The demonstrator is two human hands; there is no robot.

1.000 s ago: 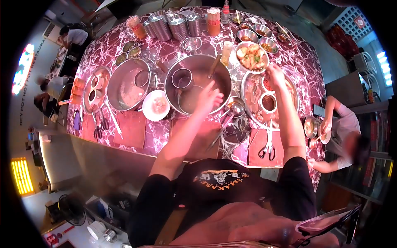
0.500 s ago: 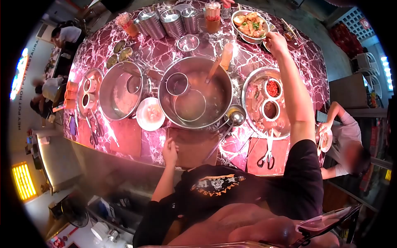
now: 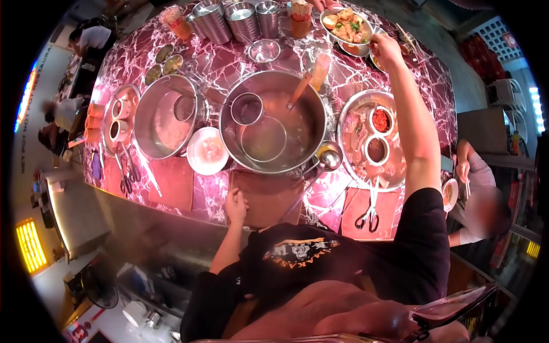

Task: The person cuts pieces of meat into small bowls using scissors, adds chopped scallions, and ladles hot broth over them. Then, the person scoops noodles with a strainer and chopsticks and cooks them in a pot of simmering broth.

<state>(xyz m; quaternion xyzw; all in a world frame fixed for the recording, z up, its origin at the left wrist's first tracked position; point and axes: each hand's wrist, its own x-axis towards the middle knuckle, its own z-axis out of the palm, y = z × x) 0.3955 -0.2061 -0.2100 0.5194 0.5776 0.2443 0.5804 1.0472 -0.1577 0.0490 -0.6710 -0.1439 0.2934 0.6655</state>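
Note:
My right hand [image 3: 387, 50] is stretched across the table, its fingers closed on the near right rim of a bowl of food [image 3: 346, 26] topped with green herbs. Another person's hand [image 3: 323, 4] is at the bowl's far rim. Below the bowl sits a metal dish [image 3: 355, 50], partly covered. My left hand [image 3: 236, 206] rests by the near table edge with curled fingers and nothing visible in them. It is close to a brown mat [image 3: 264, 197] in front of a big steel pot [image 3: 274, 167] of broth.
A second pot [image 3: 150, 150] and a white bowl [image 3: 197, 166] stand left. Right are a metal tray [image 3: 346, 157] with two small bowls, scissors [image 3: 369, 214] and a ladle [image 3: 330, 157]. Steel cups [image 3: 240, 22] line the back. A person [image 3: 480, 200] sits at right.
The food bowl has shifted slightly up and away, showing more of the metal dish beneath. The other person's hand has come to its far rim. My left hand stays near the table edge.

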